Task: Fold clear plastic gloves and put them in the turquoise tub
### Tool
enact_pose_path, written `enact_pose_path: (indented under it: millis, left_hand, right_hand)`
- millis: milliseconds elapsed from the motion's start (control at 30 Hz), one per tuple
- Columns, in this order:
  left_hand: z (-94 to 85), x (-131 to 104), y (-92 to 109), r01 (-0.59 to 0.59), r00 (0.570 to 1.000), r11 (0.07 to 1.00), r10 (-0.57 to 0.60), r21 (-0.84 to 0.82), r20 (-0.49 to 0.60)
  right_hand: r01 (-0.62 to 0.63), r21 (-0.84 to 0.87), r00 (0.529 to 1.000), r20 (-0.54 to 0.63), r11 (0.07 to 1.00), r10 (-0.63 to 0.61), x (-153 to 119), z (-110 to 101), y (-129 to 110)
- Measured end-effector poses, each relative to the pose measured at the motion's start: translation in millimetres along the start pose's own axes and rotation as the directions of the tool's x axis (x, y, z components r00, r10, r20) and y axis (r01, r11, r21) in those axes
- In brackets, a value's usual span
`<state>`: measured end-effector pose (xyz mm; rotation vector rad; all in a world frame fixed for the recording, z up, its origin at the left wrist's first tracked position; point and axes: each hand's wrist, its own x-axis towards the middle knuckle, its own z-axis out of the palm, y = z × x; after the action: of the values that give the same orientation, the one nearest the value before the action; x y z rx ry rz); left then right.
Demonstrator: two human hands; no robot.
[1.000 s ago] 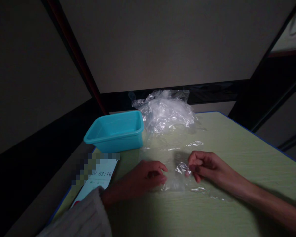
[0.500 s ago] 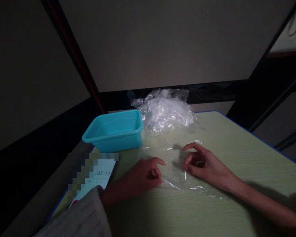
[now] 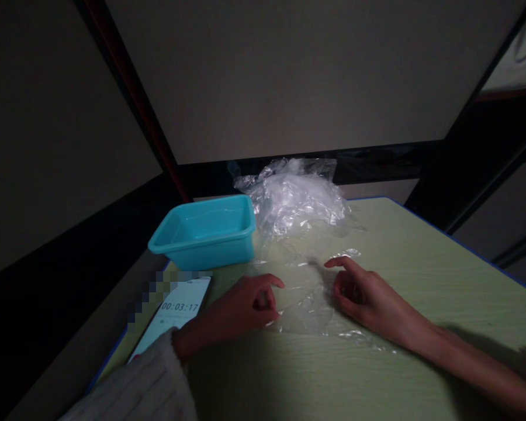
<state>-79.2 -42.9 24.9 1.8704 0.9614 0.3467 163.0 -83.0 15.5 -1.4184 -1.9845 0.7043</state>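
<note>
A thin clear plastic bag (image 3: 307, 313) is spread over the table between my two hands. My left hand (image 3: 249, 301) is at its near left edge, thumb and curled fingers pinched on the film, index finger reaching out above it. On the opposite side, my right hand (image 3: 363, 295) has its thumb and lower fingers closed at the bag's right part, with the index finger stretched forward. Behind the flat bag lies a crumpled heap of clear plastic bags (image 3: 293, 196). How much film is between the fingers is hard to see.
A turquoise plastic basin (image 3: 210, 254) stands at the back left, beside the heap. Nearer me on the left, a phone (image 3: 175, 310) shows a timer. The pale wood-look table (image 3: 421, 269) has a blue edge, and a wall panel rises behind it.
My left hand has moved slightly left and my right hand slightly right, widening the gap between them. The film between them has spread. More of the phone's screen shows.
</note>
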Motion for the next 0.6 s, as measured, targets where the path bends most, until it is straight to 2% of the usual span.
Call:
enact_pose_path:
  millis: [233,600]
  left_hand:
    - [-11.1,-7,11,0.088,0.995,0.979,-0.093,0.181,0.021]
    - [-18.5,-12,6,0.128,0.989,0.926,-0.144,0.356,0.019]
  right_hand:
    - [0.014,-0.083,1.000,0.007,0.996,-0.013,-2,-2,1]
    - [0.037,-0.254,0.999,-0.005,0.966,-0.040,-2,-6,-1]
